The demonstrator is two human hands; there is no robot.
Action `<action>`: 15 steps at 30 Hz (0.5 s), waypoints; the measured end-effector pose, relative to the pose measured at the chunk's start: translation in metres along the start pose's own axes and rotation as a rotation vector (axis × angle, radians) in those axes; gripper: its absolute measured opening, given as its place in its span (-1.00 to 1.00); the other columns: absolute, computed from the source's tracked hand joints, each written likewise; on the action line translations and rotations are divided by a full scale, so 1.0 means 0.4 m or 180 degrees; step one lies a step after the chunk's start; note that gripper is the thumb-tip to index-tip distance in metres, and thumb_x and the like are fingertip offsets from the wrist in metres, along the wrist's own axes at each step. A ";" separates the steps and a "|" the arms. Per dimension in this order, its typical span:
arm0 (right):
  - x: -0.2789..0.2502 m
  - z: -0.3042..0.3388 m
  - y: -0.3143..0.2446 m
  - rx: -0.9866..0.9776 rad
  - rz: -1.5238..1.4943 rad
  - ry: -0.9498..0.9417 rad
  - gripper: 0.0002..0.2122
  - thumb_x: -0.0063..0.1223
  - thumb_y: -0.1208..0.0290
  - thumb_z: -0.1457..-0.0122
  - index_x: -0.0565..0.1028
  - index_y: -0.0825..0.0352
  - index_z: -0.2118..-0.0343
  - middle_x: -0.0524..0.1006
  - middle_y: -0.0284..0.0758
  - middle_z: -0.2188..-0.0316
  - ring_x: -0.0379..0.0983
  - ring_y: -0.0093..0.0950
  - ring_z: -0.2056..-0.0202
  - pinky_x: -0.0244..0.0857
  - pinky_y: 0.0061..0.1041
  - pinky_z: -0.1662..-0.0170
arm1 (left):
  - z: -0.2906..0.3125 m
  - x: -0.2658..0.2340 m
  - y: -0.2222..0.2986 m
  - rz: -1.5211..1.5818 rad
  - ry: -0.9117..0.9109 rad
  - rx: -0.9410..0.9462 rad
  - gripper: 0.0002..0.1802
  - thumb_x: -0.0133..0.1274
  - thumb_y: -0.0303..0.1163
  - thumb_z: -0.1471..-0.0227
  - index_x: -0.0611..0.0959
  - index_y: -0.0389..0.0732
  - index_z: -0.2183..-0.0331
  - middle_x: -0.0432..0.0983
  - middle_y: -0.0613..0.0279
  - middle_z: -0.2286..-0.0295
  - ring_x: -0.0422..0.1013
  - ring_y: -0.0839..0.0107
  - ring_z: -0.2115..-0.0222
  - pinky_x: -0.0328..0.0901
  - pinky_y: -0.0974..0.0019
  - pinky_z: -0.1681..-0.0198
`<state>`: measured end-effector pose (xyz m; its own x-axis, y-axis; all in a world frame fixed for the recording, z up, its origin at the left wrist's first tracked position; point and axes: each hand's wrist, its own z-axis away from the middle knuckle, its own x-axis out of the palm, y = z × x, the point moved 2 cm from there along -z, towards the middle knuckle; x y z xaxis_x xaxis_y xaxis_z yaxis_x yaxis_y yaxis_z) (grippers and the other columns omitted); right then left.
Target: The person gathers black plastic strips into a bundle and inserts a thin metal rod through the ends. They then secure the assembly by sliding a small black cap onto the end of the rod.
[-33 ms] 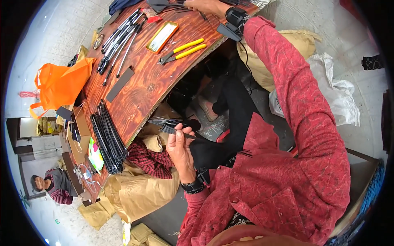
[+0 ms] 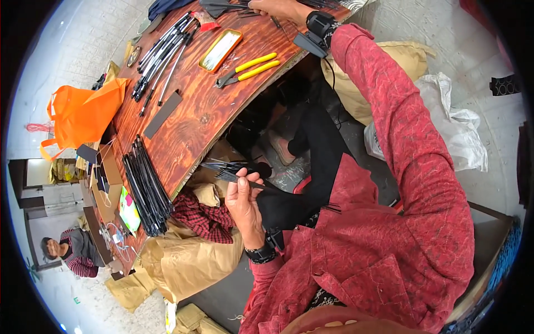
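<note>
Above my lap, my left hand (image 2: 245,205) is closed on a bundle of thin black strips (image 2: 227,173). Their ends stick out on both sides of the fingers. My right hand (image 2: 281,8) reaches to the far side of the wooden table (image 2: 203,119), where thin dark pieces (image 2: 236,9) lie by its fingertips. Its fingers look pressed together, but the picture's upper edge cuts the hand and I cannot make out what they hold. Nearer on the table lie yellow-handled cutting pliers (image 2: 247,69) and a shallow orange-rimmed tin (image 2: 220,50).
Black-and-silver rods (image 2: 166,50), a dark flat bar (image 2: 163,114) and a bundle of long black rods (image 2: 147,186) lie on the table. An orange bag (image 2: 89,108) and cardboard box (image 2: 108,178) stand left. Another person (image 2: 78,251) is farther off; brown sacking (image 2: 192,259) lies below the table edge.
</note>
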<state>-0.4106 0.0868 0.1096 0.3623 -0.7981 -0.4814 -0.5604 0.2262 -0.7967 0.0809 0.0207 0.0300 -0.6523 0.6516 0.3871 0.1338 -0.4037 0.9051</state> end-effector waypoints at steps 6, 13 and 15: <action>-0.015 0.011 -0.023 -0.0199 -0.0319 0.0101 -0.70 0.17 0.24 -0.17 0.58 0.33 0.61 0.51 -0.40 0.68 0.39 -0.60 0.62 0.26 -0.45 0.50 | 0.001 0.010 0.002 0.0024 -0.0031 0.0038 -0.68 0.07 -0.34 -0.28 0.59 -0.35 0.03 0.65 0.04 0.27 0.58 0.40 0.34 0.49 0.47 0.33; 0.026 0.001 -0.059 -0.0147 -0.1049 0.0013 -0.72 0.17 0.23 -0.20 0.60 0.36 0.50 0.55 -0.41 0.59 0.43 -0.63 0.54 0.28 -0.50 0.48 | 0.015 0.006 0.008 -0.0086 -0.0021 0.0042 -0.70 0.07 -0.31 -0.28 0.60 -0.27 0.03 0.66 0.13 0.27 0.57 0.43 0.34 0.48 0.42 0.27; 0.027 0.001 -0.065 -0.0213 -0.1110 0.0038 -0.73 0.16 0.23 -0.21 0.60 0.36 0.49 0.55 -0.42 0.58 0.43 -0.64 0.54 0.28 -0.52 0.48 | 0.017 0.006 0.009 -0.0092 -0.0006 0.0057 -0.70 0.08 -0.31 -0.28 0.60 -0.27 0.03 0.66 0.13 0.27 0.57 0.43 0.34 0.48 0.42 0.27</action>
<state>-0.3918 0.0726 0.1251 0.5318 -0.8275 -0.1801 -0.4524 -0.0978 -0.8865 0.0849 0.0253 0.0355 -0.6548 0.6640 0.3610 0.1283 -0.3731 0.9189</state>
